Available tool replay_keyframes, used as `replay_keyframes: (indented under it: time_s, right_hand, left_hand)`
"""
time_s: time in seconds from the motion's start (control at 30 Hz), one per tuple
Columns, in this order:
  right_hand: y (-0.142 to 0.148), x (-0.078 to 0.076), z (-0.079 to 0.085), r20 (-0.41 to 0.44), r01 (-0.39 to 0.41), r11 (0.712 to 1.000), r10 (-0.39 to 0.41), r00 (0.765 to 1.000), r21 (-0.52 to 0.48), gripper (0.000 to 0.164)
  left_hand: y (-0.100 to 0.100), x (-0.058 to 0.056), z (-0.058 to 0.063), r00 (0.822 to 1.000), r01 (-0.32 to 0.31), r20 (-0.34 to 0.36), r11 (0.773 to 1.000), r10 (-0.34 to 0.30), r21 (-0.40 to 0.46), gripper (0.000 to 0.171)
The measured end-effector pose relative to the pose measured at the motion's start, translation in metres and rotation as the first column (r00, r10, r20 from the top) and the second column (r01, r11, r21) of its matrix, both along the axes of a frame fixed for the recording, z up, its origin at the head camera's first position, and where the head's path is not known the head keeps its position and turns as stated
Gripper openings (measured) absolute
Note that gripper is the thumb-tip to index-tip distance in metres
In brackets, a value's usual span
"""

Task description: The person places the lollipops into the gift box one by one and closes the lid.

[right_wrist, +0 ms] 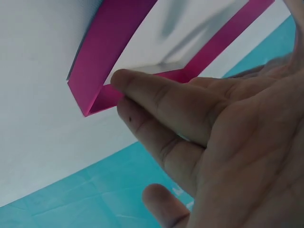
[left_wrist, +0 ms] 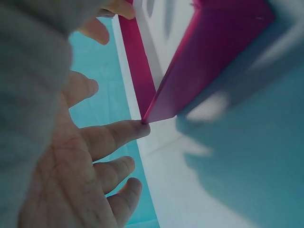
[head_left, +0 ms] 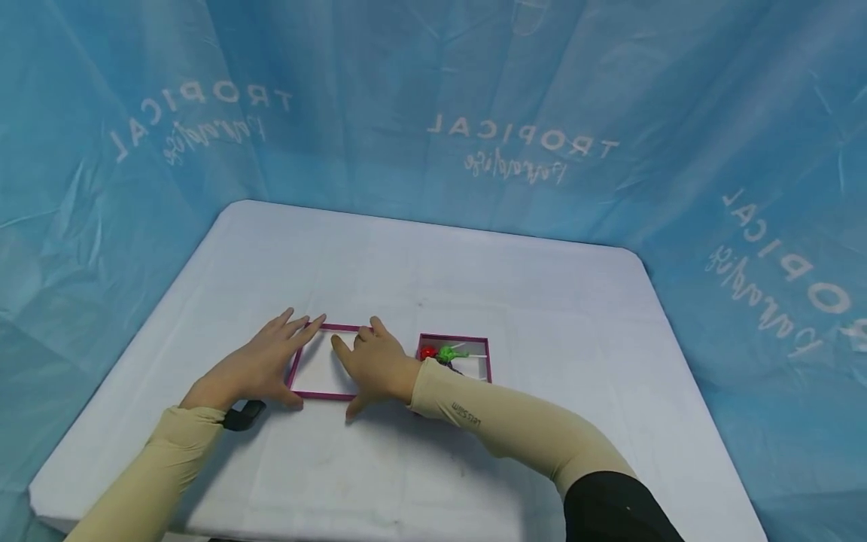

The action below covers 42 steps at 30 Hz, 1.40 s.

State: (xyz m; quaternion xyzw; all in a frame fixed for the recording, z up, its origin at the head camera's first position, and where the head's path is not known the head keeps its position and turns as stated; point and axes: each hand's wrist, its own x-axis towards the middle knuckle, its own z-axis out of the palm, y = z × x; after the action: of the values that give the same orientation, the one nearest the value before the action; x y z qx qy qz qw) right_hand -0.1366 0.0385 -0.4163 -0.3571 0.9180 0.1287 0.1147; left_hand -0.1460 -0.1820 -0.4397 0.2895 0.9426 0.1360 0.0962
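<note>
A shallow box [head_left: 325, 395] with magenta walls and a white inside lies on the table, between the two hands. My left hand [head_left: 260, 365] spans its left side, thumb at the near corner and fingers at the far one. One fingertip meets a corner of the magenta wall [left_wrist: 137, 66] in the left wrist view. At the box's right end is my right hand [head_left: 379, 369], its fingers extended and thumb spread toward me. Two fingers of it overlap an end wall [right_wrist: 107, 97] in the right wrist view. The hand hides much of that end.
A second magenta box [head_left: 489, 361] stands to the right, partly behind the right forearm. It holds a red lollipop [head_left: 428, 352], a green lollipop [head_left: 447, 353] and white sticks. A white cloth covers the table [head_left: 528, 286]; blue printed sheeting [head_left: 379, 90] hangs around it.
</note>
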Motion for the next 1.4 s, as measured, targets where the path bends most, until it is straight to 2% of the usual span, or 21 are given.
replay_keyframes:
  time_s: [0.23, 0.47, 0.7, 0.97, 1.1, 1.2, 1.3, 1.4]
  right_hand:
    - [-0.006, 0.002, -0.006, 0.029, -0.014, 0.999, 0.013, 0.999, 0.032, 0.120]
    - [-0.008, 0.001, -0.008, -0.030, -0.004, 0.998, 0.006, 1.000, 0.068, 0.125]
    - [-0.009, 0.000, -0.012, -0.016, 0.012, 0.996, -0.010, 1.000, 0.086, 0.124]
    - [-0.008, -0.007, -0.010, -0.055, 0.020, 0.996, -0.015, 0.998, 0.091, 0.124]
    - [-0.005, -0.010, -0.006, -0.080, 0.023, 0.997, -0.016, 0.997, 0.079, 0.132]
    - [-0.003, -0.011, -0.003, -0.097, 0.046, 0.997, -0.039, 0.995, 0.065, 0.144]
    - [0.000, -0.012, -0.002, -0.091, 0.080, 0.995, -0.074, 0.993, 0.063, 0.153]
    - [0.002, -0.012, -0.003, -0.070, 0.100, 0.991, -0.094, 0.993, 0.086, 0.156]
  left_hand:
    - [0.000, 0.001, -0.002, 1.000, -0.004, 0.026, 1.000, 0.003, 0.031, 0.128]
    - [0.001, 0.001, -0.003, 1.000, -0.014, 0.003, 0.999, 0.014, 0.036, 0.130]
    - [0.000, 0.003, -0.005, 1.000, -0.018, 0.013, 0.998, 0.017, 0.056, 0.130]
    - [-0.001, -0.002, -0.007, 1.000, -0.022, 0.006, 0.998, 0.021, 0.062, 0.132]
    - [-0.001, -0.004, -0.008, 1.000, -0.015, 0.003, 0.998, 0.015, 0.068, 0.133]
    - [-0.001, -0.005, -0.007, 1.000, -0.011, 0.001, 0.997, 0.011, 0.072, 0.134]
    - [-0.001, -0.004, -0.006, 1.000, -0.021, 0.018, 0.997, 0.020, 0.070, 0.134]
    - [-0.001, -0.003, -0.006, 0.999, -0.031, 0.039, 0.998, 0.029, 0.057, 0.134]
